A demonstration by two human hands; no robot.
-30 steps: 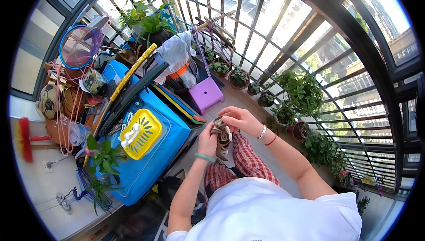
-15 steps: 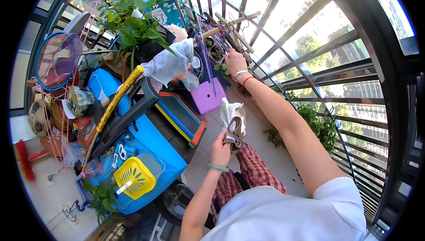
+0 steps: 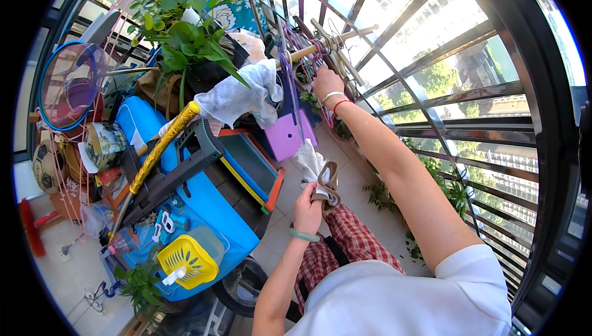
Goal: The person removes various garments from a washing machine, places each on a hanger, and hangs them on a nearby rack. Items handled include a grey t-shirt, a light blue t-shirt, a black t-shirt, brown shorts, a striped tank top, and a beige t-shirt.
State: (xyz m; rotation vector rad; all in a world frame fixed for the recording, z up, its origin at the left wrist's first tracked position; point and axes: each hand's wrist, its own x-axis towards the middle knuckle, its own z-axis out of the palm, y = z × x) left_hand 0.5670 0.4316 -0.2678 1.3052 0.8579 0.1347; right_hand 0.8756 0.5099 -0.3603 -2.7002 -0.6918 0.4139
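Observation:
My left hand (image 3: 307,208) is closed around a small bundle of white and tan cloth (image 3: 319,172), held up over my checked trousers (image 3: 336,249). My right arm stretches far forward, and my right hand (image 3: 327,82) grips a bunch of hangers (image 3: 311,52) hanging on a wooden pole (image 3: 320,45) by the window bars. A white cloth (image 3: 237,95) hangs over the end of that pole to the left of the hand.
A purple bin (image 3: 288,134) stands on the tiled floor ahead. A blue tub (image 3: 203,213) with a yellow basket (image 3: 187,261) and a yellow-handled tool (image 3: 161,148) lies to the left. Leafy potted plants (image 3: 182,34) stand behind it; small pots (image 3: 382,197) line the railing on the right.
My right hand left the cloth bundle and reached forward up to the hangers on the pole. My left hand kept hold of the cloth. My head tilted toward the window.

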